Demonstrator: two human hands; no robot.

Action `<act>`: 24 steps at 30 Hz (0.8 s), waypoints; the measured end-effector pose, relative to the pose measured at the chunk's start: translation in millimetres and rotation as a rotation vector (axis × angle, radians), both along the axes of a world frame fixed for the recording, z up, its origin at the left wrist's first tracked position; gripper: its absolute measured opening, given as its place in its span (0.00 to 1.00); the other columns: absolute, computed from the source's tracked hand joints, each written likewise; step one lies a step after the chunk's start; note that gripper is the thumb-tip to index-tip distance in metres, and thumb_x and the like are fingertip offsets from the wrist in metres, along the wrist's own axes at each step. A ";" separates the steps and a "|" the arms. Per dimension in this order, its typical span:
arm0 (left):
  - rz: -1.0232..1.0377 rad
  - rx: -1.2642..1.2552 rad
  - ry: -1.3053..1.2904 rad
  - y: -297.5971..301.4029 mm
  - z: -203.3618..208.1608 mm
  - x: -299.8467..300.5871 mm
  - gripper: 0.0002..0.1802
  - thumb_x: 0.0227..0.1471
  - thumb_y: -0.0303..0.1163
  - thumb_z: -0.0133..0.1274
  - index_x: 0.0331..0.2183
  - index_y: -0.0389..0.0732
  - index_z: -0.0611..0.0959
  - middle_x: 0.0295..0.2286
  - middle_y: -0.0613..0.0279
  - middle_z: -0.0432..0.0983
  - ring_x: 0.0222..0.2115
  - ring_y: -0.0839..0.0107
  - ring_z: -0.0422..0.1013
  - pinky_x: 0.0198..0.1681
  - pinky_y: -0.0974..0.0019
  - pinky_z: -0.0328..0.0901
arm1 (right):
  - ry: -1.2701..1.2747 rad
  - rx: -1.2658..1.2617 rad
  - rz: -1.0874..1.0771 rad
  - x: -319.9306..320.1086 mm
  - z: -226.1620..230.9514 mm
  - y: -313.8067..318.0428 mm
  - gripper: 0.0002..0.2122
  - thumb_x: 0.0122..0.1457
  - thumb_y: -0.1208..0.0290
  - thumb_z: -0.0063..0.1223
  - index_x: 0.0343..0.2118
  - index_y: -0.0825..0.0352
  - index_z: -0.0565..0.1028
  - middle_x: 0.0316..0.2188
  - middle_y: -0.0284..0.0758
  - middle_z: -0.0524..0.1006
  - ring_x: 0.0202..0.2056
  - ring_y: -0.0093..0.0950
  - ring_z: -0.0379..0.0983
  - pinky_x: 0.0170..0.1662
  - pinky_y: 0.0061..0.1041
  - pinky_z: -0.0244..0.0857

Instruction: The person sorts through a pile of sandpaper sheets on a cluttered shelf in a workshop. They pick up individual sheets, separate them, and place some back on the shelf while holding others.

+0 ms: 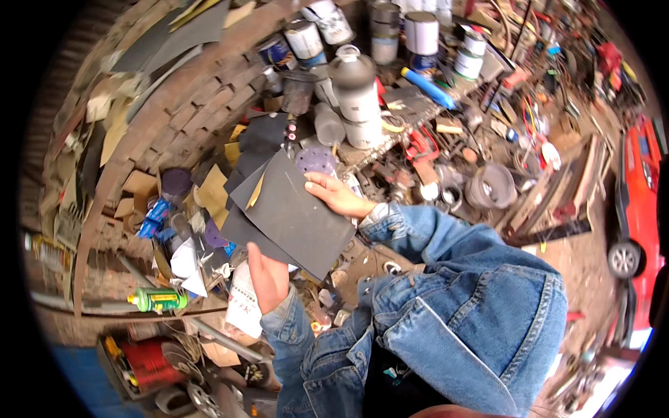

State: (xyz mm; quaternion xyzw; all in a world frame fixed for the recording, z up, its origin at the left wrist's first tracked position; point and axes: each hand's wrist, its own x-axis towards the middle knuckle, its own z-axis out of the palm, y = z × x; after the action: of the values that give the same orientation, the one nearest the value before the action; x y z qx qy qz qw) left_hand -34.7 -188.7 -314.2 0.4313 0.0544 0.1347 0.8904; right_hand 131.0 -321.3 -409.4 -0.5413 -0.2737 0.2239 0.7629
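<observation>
A small stack of dark grey sandpaper sheets (296, 212) is held up in front of me, the sheets slightly fanned with a small tan patch showing near the upper left. My right hand (339, 196) pinches the right edge, thumb lying on the top sheet. Lower down, my left hand (267, 277) supports the near left edge; its thumb points up and its other fingers are mostly hidden. More dark sheets (261, 136) lie just beyond the stack. A purple perforated sanding disc (313, 160) shows past the far edge.
A cluttered bench against brickwork holds paint cans (421, 35), a tall white container (357, 101) and a blue tube (428, 88). A green bottle (160, 299) lies at left, near a red box (150, 362). Rightward are a grey bucket (490, 187) and a red car (640, 195).
</observation>
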 end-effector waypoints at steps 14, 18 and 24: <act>-0.240 0.172 0.108 -47.5 -64.1 80.9 0.25 0.52 0.26 0.55 0.52 0.34 0.69 0.46 0.59 0.70 0.44 0.70 0.69 0.48 0.68 0.63 | -0.162 -0.239 -0.262 -35.5 15.2 -112.7 0.20 0.62 0.70 0.48 0.54 0.72 0.60 0.46 0.36 0.69 0.48 0.21 0.64 0.51 0.23 0.60; -0.227 -0.032 0.129 -72.8 -60.4 82.1 0.21 0.52 0.26 0.55 0.48 0.33 0.72 0.43 0.57 0.73 0.42 0.67 0.71 0.44 0.66 0.67 | -0.226 -0.252 -0.310 -50.6 22.7 -138.2 0.20 0.62 0.70 0.49 0.54 0.73 0.61 0.46 0.36 0.70 0.47 0.21 0.65 0.50 0.23 0.61; -0.169 -0.118 0.141 -122.1 -71.4 112.8 0.22 0.54 0.29 0.54 0.50 0.36 0.70 0.44 0.58 0.72 0.44 0.64 0.70 0.46 0.58 0.68 | 0.093 -0.102 -0.137 -47.0 17.3 -250.8 0.25 0.60 0.63 0.52 0.56 0.70 0.63 0.49 0.34 0.70 0.47 0.20 0.69 0.49 0.22 0.64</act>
State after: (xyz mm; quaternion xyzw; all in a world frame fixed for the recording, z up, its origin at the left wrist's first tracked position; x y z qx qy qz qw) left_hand 78.1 -310.8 -385.6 0.3895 0.0883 0.0249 0.9165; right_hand 84.0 -572.1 -392.2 -0.5858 -0.1887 0.2095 0.7598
